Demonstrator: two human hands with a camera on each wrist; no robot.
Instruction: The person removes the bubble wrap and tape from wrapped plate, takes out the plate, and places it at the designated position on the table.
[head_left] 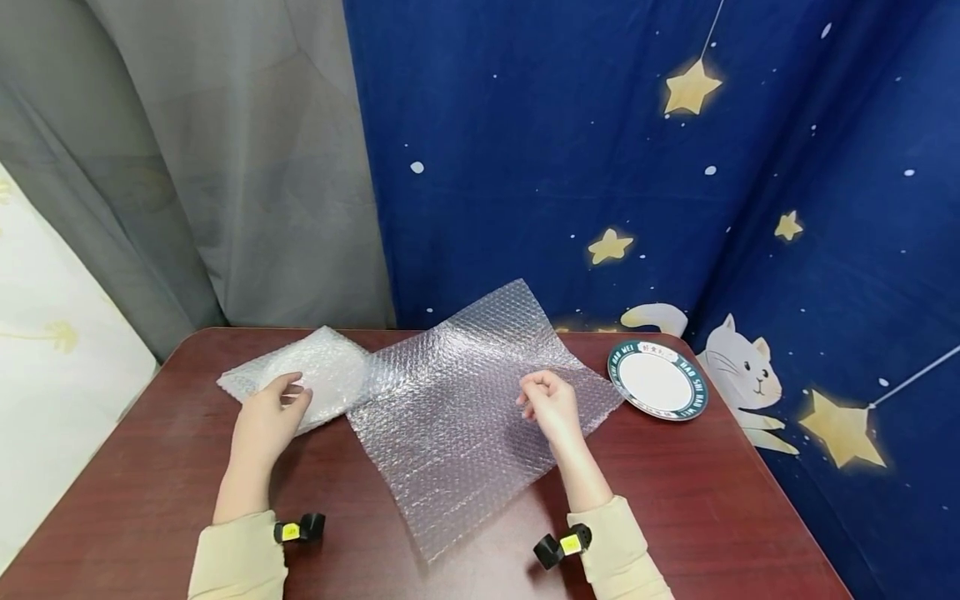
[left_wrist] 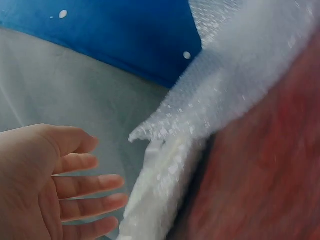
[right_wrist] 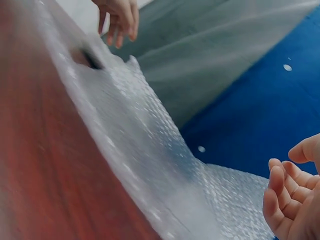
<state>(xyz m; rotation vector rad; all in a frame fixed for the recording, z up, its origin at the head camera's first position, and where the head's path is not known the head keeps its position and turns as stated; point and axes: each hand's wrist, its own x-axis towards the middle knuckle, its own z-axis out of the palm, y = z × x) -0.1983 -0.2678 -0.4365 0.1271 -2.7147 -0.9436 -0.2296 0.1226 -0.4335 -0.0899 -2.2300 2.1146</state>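
A clear bubble wrap sheet [head_left: 457, 417] lies spread at an angle over the middle of the table. At its left, a white round item wrapped in bubble wrap [head_left: 330, 379] rests on the table. My left hand [head_left: 268, 421] is over the near left side of that bundle, fingers apart and slightly bent; in the left wrist view the hand [left_wrist: 65, 185] is beside the wrap [left_wrist: 165, 185], holding nothing. Above the right part of the sheet is my right hand [head_left: 553, 408], fingers loosely curled; in the right wrist view that hand [right_wrist: 297, 192] holds nothing.
A plate with a dark green patterned rim [head_left: 701, 392] lies at the table's back right, next to the sheet's right corner. Grey curtain [head_left: 262, 183] and blue star-patterned curtain [head_left: 510, 167] hang behind the brown-red table [head_left: 675, 533].
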